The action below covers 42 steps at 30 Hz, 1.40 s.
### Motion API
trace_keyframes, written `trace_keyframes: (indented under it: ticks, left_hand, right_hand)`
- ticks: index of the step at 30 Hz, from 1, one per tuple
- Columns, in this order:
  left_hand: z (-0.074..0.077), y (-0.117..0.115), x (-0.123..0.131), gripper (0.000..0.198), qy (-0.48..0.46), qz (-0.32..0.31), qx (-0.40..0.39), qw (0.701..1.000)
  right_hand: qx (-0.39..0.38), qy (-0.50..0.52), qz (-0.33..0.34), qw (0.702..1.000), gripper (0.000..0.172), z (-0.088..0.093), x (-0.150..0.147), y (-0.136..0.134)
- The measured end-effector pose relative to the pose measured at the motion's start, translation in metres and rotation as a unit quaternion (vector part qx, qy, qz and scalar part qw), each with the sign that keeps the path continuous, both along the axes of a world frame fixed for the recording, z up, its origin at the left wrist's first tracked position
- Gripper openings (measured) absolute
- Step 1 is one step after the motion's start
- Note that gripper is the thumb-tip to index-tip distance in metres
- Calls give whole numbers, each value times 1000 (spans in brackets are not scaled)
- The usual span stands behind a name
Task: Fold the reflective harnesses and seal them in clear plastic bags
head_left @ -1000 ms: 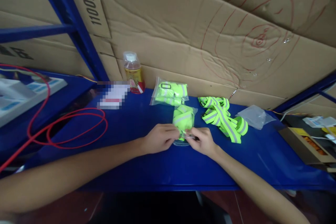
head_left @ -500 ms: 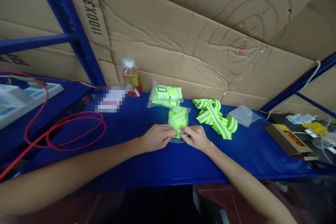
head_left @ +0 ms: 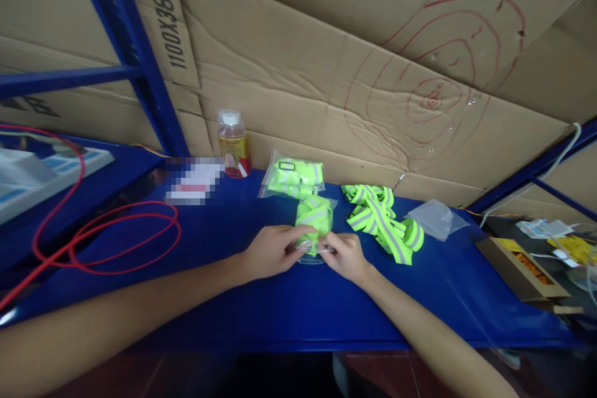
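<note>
Between my hands lies a clear plastic bag [head_left: 310, 254] with a folded neon-yellow reflective strap [head_left: 315, 216] inside it. My left hand [head_left: 275, 251] pinches the near left part of the bag, thumb and fingers pressed together. On the near right side my right hand [head_left: 344, 255] grips the same bag with its fingers curled. Just behind it rests another bagged reflective strap [head_left: 298, 178], with a black buckle showing. A loose tangle of reflective straps [head_left: 383, 224] sits right of my right hand, and beyond it lies a flat clear bag [head_left: 438, 219].
A bottle [head_left: 234, 146] with a white cap stands against the cardboard wall [head_left: 280, 62]. Red tubing [head_left: 125, 270] coils at the left of the blue table [head_left: 224, 317]. On the right sits an open cardboard box [head_left: 517, 273]. Blue frame posts [head_left: 140, 62] rise at the left.
My left thumb has extended across the bag's near part, and the bag's near edge now shows stretched between both hands. The view has shifted slightly; the other things stay put.
</note>
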<state>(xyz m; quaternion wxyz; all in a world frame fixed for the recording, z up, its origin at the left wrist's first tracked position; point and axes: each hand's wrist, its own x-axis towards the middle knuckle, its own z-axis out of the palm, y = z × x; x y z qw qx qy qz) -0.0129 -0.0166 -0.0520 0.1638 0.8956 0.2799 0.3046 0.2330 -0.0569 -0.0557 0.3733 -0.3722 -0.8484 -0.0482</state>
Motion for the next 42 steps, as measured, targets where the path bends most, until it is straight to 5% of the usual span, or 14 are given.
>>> trace_keyframes:
  ticks: [4, 10, 16, 22, 27, 32, 42]
  left_hand:
    - [-1, 2, -1, 35, -57, -16, -2, 998]
    - [-4, 9, -2, 43, -158, -84, 38, 983]
    - [-1, 6, -4, 30, -161, -60, -13, 985]
    - [0, 0, -5, 48, -137, -27, -86, 987]
    - [3, 2, -7, 33, -121, -95, 26, 988]
    - [4, 5, -10, 30, -106, -96, 95, 985]
    - [3, 7, -8, 13, -106, -131, 107, 980]
  right_hand:
    - [-38, 14, -19, 999, 6, -3, 0, -1]
    - [-40, 40, 27, 998, 38, -3, -2, 2]
    - [-45, 54, 58, 996, 47, 3, -3, 0]
    - [-47, 80, 61, 994, 50, 6, -1, -4]
    - [11, 40, 62, 997, 45, 13, 6, -6]
    - [44, -40, 51, 997, 55, 21, 12, -6]
    - [25, -16, 31, 999, 21, 7, 7, -7]
